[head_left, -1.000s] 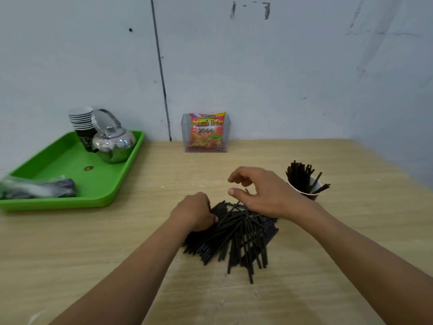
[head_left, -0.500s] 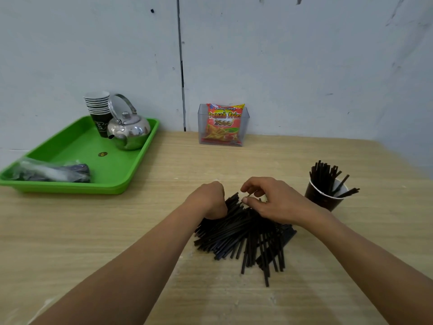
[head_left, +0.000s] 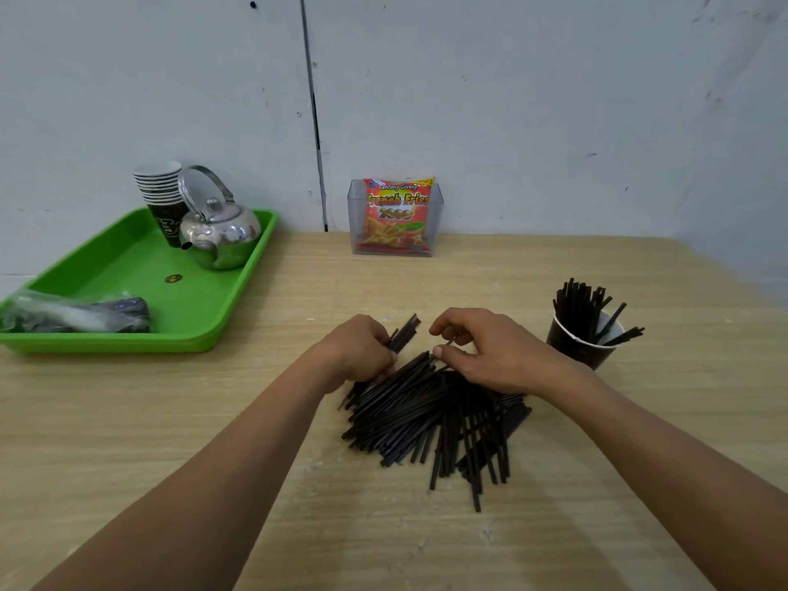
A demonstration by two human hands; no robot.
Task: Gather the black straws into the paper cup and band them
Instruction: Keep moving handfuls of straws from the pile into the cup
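Note:
A loose pile of black straws (head_left: pixel 435 424) lies on the wooden table in front of me. My left hand (head_left: pixel 362 351) is closed around a small bunch of straws at the pile's far left end, their tips sticking out past my fingers. My right hand (head_left: pixel 490 351) rests on the far side of the pile and pinches a single straw between thumb and forefinger. To the right stands a dark paper cup (head_left: pixel 575 347) with several black straws upright in it, a few leaning over its rim.
A green tray (head_left: pixel 204 330) at the left holds a steel kettle (head_left: pixel 219 236), a stack of paper cups (head_left: pixel 162 194) and a plastic-wrapped bundle (head_left: pixel 76 317). A clear box with a snack packet (head_left: pixel 396 219) stands against the wall.
The view has shifted so everything sits further right and lower. My hands came closer together; the right hand went from spread fingers over the pile to pinching a straw.

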